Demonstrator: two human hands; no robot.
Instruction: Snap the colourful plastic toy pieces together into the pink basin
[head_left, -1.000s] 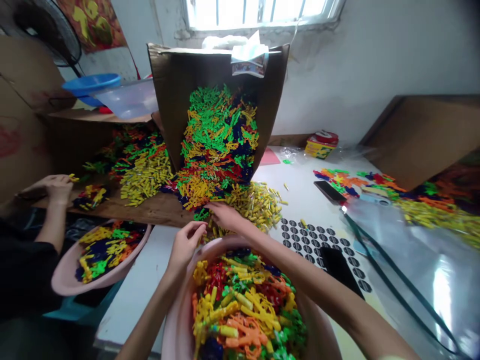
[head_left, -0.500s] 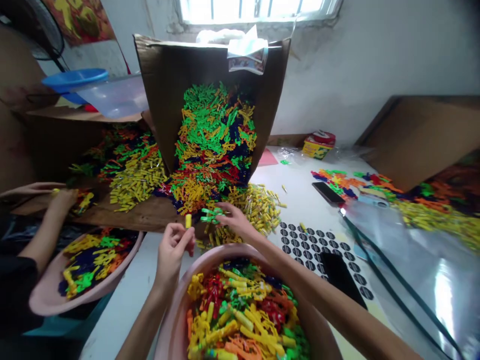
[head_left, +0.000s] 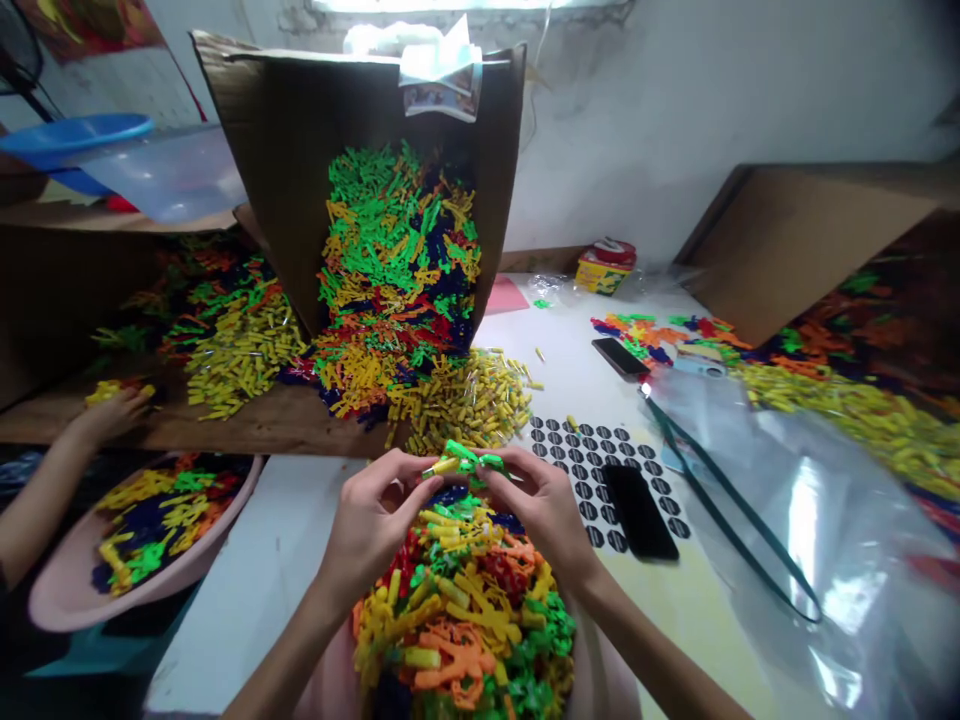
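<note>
Above a pink basin, my two hands meet with their fingertips close together. My left hand pinches a small yellow cylinder with a clear end. A green plastic figure is pinched in my right hand, its end against the yellow cylinder; whether the two are joined I cannot tell. Below, the basin holds a heap of coloured figures, several with yellow cylinders on them. Just beyond my hands lies a pile of loose yellow cylinders, in front of a tilted cardboard box full of coloured figures.
At the left a co-worker's hand reaches to pieces by another pink basin. Black round stickers, a black phone, a second phone and a plastic bag with a dark strap lie on the right.
My right hand has brought a green figure back from the pile to the yellow cylinder in my left hand. Both hands now meet over the basin. The view has shifted right and down.
</note>
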